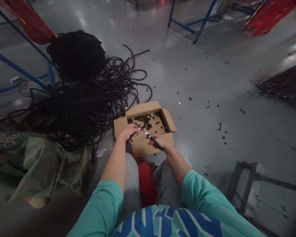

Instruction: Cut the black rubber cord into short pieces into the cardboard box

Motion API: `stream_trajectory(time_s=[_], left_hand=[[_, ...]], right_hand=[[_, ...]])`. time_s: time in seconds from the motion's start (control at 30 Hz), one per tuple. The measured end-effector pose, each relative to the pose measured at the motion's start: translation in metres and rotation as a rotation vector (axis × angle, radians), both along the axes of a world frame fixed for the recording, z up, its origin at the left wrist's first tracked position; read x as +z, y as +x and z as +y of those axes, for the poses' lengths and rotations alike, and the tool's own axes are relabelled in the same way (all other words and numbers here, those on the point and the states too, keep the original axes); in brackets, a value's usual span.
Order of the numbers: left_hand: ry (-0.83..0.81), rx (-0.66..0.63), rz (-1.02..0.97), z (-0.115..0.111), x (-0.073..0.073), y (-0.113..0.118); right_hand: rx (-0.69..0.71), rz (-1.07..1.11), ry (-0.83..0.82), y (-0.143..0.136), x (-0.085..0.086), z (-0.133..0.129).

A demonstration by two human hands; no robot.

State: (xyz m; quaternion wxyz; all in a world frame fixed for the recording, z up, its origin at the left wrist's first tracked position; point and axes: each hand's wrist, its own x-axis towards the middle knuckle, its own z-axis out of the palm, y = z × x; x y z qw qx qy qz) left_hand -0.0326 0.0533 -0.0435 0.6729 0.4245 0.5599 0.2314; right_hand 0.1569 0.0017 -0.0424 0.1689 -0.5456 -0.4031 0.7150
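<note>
My left hand (130, 131) is closed in a pinch over the box's left side, on a length of black tubing (137, 124). My right hand (159, 141) grips what look like scissors (157, 144), with a dark handle and a shiny metal part angled toward the left fingertips. Whether the blades touch the tubing is too small to tell. Below both hands stands an open cardboard box (143, 149), its flaps folded outward. Many short black pieces (146, 122) lie scattered on its bottom.
A large black coil (76, 54) and a tangled heap of black tubing (88, 102) lie left of the box. Small black scraps (220, 126) dot the floor at right. Blue metal frames (184, 28) stand behind. A person in green trousers (41, 164) is at left.
</note>
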Motion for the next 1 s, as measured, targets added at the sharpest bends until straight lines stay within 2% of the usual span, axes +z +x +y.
stream_trajectory(time_s=[0.13, 0.23, 0.37, 0.63, 0.87, 1.0], left_hand=[[0.058, 0.033, 0.112, 0.001, -0.004, 0.002], [0.095, 0.111, 0.118, 0.001, -0.006, 0.005], [0.054, 0.194, 0.042, 0.001, -0.007, 0.006], [0.028, 0.291, -0.217, 0.002, 0.002, 0.008], [0.106, 0.129, -0.149, 0.000, 0.002, 0.012], [0.093, 0.093, -0.148, -0.001, 0.003, 0.015]], right_hand=[[-0.072, 0.018, -0.011, 0.000, 0.000, -0.001], [-0.133, 0.015, -0.012, 0.002, -0.001, -0.001], [-0.197, 0.038, -0.017, 0.006, -0.002, 0.001], [-0.102, 0.053, 0.001, 0.012, 0.003, 0.004], [-0.044, 0.062, 0.079, 0.010, 0.003, 0.006], [-0.032, 0.068, 0.082, 0.010, 0.002, 0.006]])
